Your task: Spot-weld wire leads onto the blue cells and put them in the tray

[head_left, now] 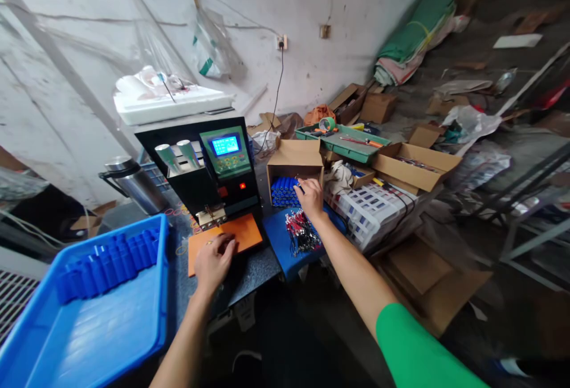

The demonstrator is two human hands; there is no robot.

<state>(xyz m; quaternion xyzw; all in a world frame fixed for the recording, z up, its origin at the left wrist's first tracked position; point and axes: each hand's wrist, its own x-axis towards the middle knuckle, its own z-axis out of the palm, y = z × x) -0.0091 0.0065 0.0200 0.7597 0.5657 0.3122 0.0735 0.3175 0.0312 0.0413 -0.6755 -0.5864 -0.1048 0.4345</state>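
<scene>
My left hand point(215, 262) rests at the near part of an orange board point(244, 232), its fingers loosely bent with a gap between thumb and forefinger; nothing shows in it. Just behind it, the metal tips point(211, 216) of a black machine point(196, 189) stand over the board. My right hand point(311, 198) is at the front right of an open cardboard box point(294, 159) holding stacked blue cylinders point(283, 189). Its thumb and fingers are pinched together; a small dark thing shows at the fingertips, too small to name. Below lies a pile of red and black wire leads point(303, 235) on a blue surface point(276, 238).
A blue bin point(111, 328) with blue cylinders point(113, 263) stands at the left, near a steel jug point(136, 183). The machine has a lit screen point(225, 145). At the right are a green tray point(342, 142), a white basket point(371, 210) and cardboard boxes point(412, 168).
</scene>
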